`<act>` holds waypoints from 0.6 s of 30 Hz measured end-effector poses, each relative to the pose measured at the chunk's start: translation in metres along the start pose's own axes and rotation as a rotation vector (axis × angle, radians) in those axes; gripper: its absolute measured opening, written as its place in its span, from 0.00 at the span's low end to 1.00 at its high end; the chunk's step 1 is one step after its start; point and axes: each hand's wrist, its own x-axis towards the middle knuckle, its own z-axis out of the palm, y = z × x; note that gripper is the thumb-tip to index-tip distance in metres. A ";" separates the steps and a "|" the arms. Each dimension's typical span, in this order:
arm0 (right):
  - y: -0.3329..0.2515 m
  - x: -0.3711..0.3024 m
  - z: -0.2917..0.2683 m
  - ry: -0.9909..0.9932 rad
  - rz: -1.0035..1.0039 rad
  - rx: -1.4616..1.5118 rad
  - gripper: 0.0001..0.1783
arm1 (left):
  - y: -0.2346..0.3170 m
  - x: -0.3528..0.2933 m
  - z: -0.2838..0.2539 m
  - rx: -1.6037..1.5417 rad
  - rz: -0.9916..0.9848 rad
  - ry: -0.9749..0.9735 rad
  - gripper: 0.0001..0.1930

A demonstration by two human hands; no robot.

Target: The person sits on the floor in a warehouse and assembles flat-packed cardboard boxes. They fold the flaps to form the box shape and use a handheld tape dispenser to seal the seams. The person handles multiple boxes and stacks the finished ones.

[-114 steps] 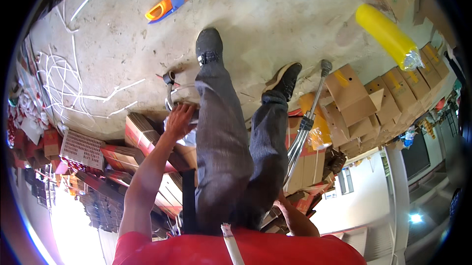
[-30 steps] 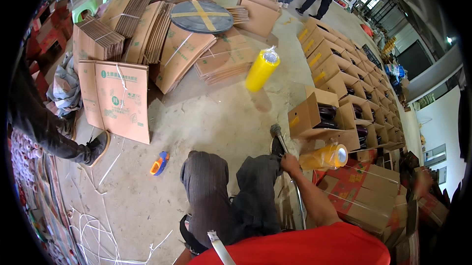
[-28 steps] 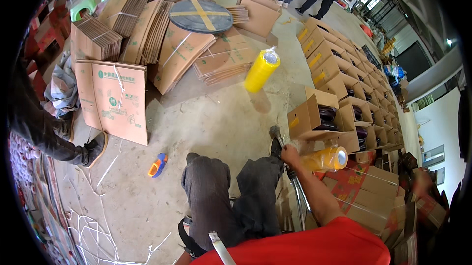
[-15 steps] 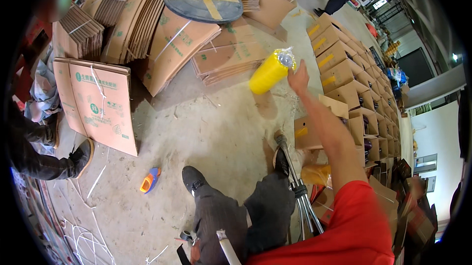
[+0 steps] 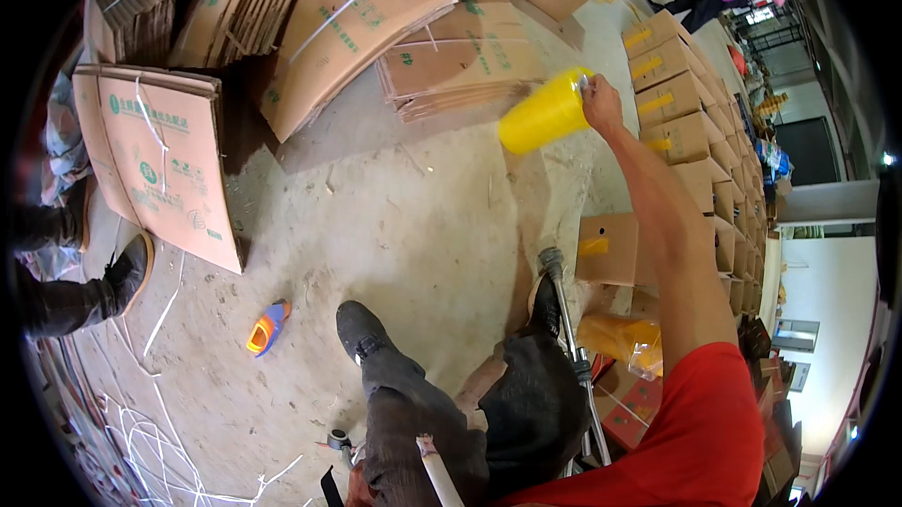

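Head view, scuffed concrete floor (image 5: 442, 216), rowed cartons (image 5: 678, 98), white wall (image 5: 827, 272), right fingers (image 5: 593, 98) gripping yellow roll (image 5: 545, 112), left fingers (image 5: 358, 487) unclear

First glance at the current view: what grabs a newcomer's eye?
Probably the bright yellow roll, upper right of centre, tilted, with the person's right hand gripping its upper end. Next, likely the small orange-and-blue object lying alone on the concrete floor, left of the person's shoes. Then the rows of brown cartons along the right side.
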 end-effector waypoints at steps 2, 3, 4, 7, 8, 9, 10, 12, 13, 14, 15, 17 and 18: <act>-0.002 0.002 -0.003 0.008 -0.010 -0.051 0.12 | 0.003 -0.002 0.006 -0.007 0.006 0.017 0.19; -0.004 0.000 -0.005 0.009 -0.013 -0.073 0.12 | 0.006 -0.003 0.008 -0.009 0.009 0.027 0.19; -0.002 0.000 -0.008 -0.007 -0.027 -0.009 0.11 | 0.008 -0.001 0.010 -0.016 0.019 0.039 0.19; -0.006 -0.003 -0.017 -0.091 -0.069 0.128 0.11 | 0.013 -0.002 0.012 -0.039 0.060 0.065 0.19; 0.007 -0.021 -0.030 -0.131 -0.038 0.112 0.11 | 0.013 0.001 0.002 -0.039 0.096 0.042 0.19; 0.012 -0.030 -0.034 -0.157 -0.057 0.030 0.11 | 0.018 0.002 -0.005 -0.038 0.114 0.040 0.19; -0.002 -0.027 -0.026 -0.188 -0.115 -0.030 0.12 | 0.033 0.003 0.000 -0.094 0.115 0.144 0.19; -0.019 -0.047 -0.030 -0.319 -0.110 -0.057 0.12 | 0.058 -0.003 -0.018 -0.058 0.074 0.151 0.19; -0.013 -0.057 -0.030 -0.296 -0.022 0.101 0.11 | 0.063 -0.005 -0.026 -0.048 0.088 0.161 0.19; -0.006 -0.063 -0.029 -0.270 0.068 0.251 0.11 | 0.068 -0.004 -0.030 -0.041 0.113 0.169 0.19; -0.002 -0.068 -0.026 -0.205 0.022 0.220 0.09 | 0.072 -0.004 -0.034 -0.036 0.140 0.166 0.19; 0.007 -0.079 -0.023 -0.073 -0.059 0.152 0.07 | 0.080 0.000 -0.041 -0.074 0.164 0.136 0.18; 0.000 -0.085 -0.023 -0.072 0.049 0.331 0.07 | 0.084 -0.001 -0.044 -0.114 0.141 0.122 0.18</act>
